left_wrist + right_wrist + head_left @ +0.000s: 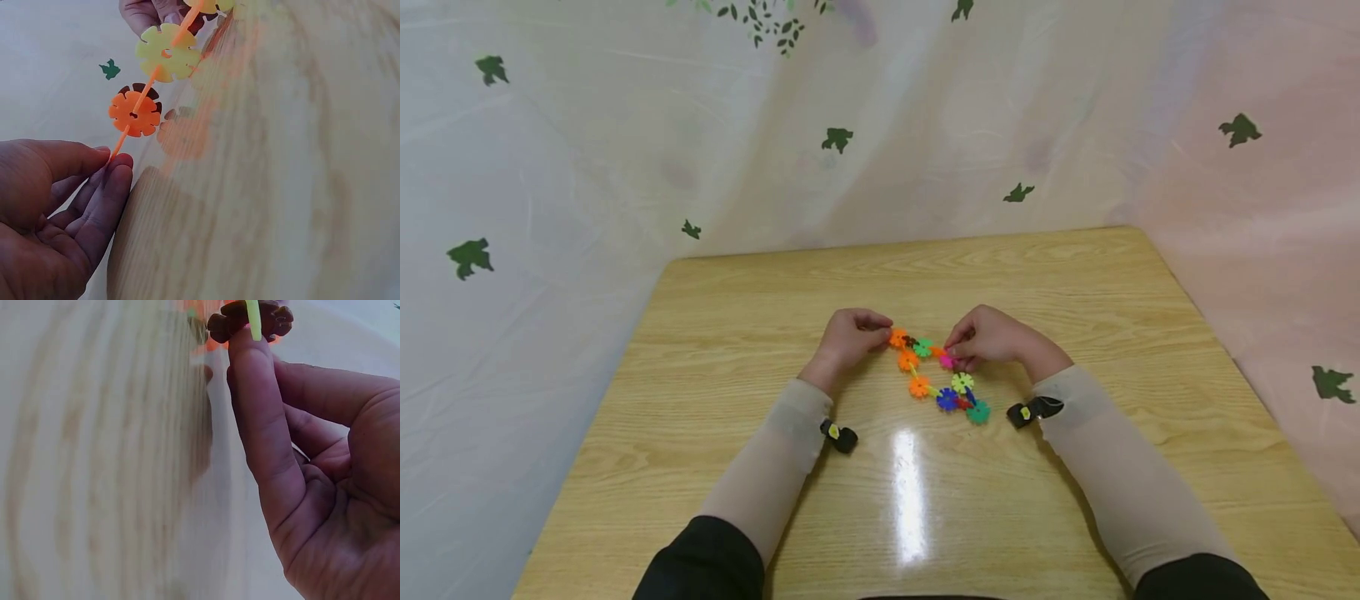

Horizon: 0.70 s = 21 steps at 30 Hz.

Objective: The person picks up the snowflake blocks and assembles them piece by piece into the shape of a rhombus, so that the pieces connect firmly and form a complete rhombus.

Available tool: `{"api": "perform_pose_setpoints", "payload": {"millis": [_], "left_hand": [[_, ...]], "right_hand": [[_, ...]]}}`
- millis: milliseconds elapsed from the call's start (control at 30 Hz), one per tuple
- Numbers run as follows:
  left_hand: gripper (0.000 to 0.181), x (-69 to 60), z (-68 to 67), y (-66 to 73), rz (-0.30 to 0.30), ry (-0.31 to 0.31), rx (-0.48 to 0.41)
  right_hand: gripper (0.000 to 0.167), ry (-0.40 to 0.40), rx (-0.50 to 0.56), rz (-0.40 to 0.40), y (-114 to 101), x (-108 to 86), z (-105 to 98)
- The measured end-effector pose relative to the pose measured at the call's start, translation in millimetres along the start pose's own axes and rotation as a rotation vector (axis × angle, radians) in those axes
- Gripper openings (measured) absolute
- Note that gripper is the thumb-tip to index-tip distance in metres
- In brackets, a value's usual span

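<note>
A ring-like chain of colourful notched plastic discs [919,387], slotted edge to edge, lies between both hands near the middle of the table. My left hand [850,340] pinches an orange disc [113,147] at the chain's far left corner between thumb and fingertips. Farther along in the left wrist view come another orange disc [145,119] and a pale yellow disc [153,56]. My right hand [992,337] pinches the chain's right side by a pink disc [947,362]. A brown disc [278,322] with a yellow-green one [253,319] shows above its fingertips. Those fingers partly hide the held piece.
The wood-grain table [700,467] reflects a bright strip of light in front of the chain. Pale curtains [925,167] with dark green leaf-like shapes stand behind and beside it. Small black wrist devices [842,437] sit over the light sleeves.
</note>
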<state>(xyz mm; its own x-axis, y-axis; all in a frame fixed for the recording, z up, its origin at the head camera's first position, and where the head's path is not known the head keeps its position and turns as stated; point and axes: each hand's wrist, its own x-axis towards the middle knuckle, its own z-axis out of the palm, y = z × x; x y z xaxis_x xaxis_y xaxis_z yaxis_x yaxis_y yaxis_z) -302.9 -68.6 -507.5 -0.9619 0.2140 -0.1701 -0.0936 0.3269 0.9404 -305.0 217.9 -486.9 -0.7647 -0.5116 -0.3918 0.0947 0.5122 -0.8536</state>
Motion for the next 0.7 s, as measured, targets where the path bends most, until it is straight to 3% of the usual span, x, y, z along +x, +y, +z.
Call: {"api": "perform_pose_setpoints", "payload": {"millis": [267, 433, 700], "left_hand": [[0.021, 1.4, -1.3, 0.4, 0.017, 0.022, 0.035], [0.020, 1.0, -2.4, 2.2, 0.006, 0.004, 0.029], [0.021, 0.0, -4.0, 3.3, 0.028, -0.013, 0.031]], "right_hand": [[0.017, 0.023, 0.117, -0.008, 2.8, 2.2, 1.2], [0.018, 0.036, 0.162, -0.004, 6.8, 6.6, 3.4], [0.018, 0.065, 0.100, 0.011, 5.2, 4.2, 1.4]]}}
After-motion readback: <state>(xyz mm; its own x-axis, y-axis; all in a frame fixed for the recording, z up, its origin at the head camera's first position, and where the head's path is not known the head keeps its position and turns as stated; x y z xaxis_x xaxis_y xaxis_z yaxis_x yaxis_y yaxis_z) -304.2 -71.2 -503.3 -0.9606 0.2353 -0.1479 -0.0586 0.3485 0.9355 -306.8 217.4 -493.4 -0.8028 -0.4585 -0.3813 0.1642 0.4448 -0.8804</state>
